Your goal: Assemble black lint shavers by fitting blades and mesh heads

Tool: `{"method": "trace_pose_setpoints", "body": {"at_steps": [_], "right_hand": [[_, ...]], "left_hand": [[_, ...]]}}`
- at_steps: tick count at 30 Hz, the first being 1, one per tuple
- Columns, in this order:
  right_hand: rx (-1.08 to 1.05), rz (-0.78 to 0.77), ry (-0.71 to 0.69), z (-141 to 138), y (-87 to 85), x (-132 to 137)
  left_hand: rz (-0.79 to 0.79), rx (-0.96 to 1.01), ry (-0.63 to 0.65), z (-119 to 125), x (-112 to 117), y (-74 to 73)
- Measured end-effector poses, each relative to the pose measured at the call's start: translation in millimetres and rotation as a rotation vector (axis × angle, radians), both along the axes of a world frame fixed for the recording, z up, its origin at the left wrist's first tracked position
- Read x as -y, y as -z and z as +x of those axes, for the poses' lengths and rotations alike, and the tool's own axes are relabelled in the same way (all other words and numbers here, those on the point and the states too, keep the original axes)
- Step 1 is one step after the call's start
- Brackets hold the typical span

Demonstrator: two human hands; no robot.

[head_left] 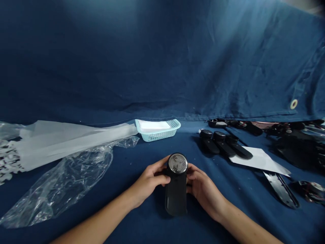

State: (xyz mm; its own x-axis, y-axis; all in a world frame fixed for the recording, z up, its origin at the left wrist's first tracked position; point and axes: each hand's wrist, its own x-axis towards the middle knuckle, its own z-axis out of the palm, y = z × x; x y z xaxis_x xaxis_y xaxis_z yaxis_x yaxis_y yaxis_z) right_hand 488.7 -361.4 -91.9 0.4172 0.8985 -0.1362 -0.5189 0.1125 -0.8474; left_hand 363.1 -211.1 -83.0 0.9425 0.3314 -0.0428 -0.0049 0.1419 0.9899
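Note:
A black lint shaver (176, 189) with a round perforated metal head lies on the blue cloth in the lower middle, head pointing away from me. My left hand (149, 181) grips its left side near the head, thumb and fingers wrapped round it. My right hand (203, 188) grips the right side the same way. Both forearms reach in from the bottom edge.
A light blue basket (175, 130) holding white sheets stands behind. Clear plastic bags (63, 179) and white wrapping (71, 139) lie at the left. Three more black shavers (223, 144), a white sheet (259, 161) and several loose black parts (291, 149) fill the right. A blue cloth wall hangs behind.

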Motion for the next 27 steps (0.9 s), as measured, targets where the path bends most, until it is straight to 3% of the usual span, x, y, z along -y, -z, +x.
{"method": "trace_pose_setpoints", "body": {"at_steps": [11,27], "right_hand": [[0.008,-0.045,0.052,1.6,0.1,0.8],[0.034,-0.098,0.123,-2.9,0.0,0.4]], "left_hand": [[0.079,0.032,0.048,4.6,-1.0,9.4],[0.072,0.044,0.04,3.7,1.7,1.9]]}}
